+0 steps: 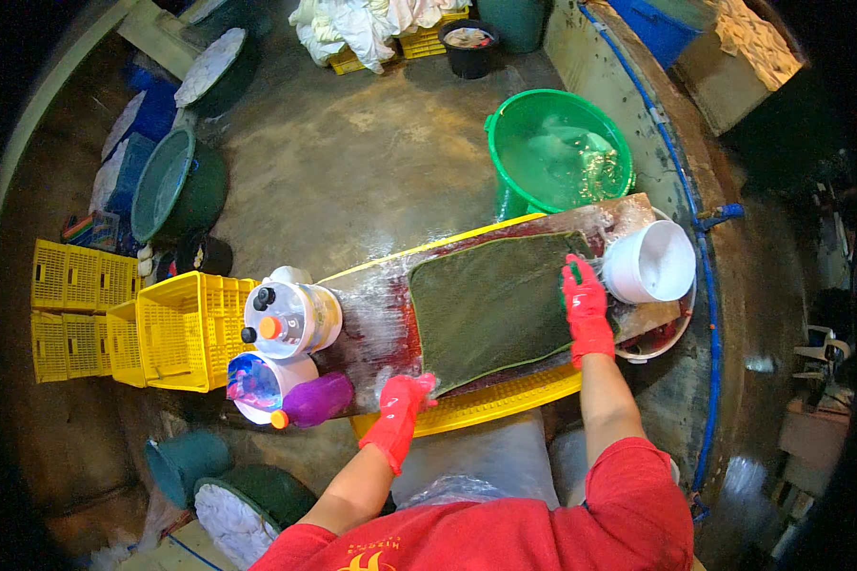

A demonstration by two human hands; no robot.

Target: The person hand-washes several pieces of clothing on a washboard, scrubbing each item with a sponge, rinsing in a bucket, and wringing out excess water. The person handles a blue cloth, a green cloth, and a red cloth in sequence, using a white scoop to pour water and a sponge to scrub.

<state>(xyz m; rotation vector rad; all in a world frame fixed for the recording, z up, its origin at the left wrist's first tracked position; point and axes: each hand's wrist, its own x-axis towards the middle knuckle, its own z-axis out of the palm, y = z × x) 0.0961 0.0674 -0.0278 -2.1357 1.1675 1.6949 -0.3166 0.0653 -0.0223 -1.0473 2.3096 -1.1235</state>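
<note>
A dark green cloth with a lighter edge [496,307] lies spread on a wet, soapy board [371,314] in front of me. My left hand [406,403], in a pinkish-red rubber glove, is at the cloth's near left corner, its fingers closed around that corner. At the right side of the cloth is my right hand [584,307], gloved alike, with a green thing, perhaps a brush, under its fingers. A white bucket with suds [650,262] stands on the board's right end. Bottles in a white bucket [293,317] and a purple bottle [319,400] are at the left end.
A green tub of water with cloth in it [560,153] stands beyond the board at the right. Yellow crates [196,332] and dark green tubs [178,185] are at left. A blue pipe [710,321] runs along the right wall. Laundry heaps [371,25] lie on crates at the back.
</note>
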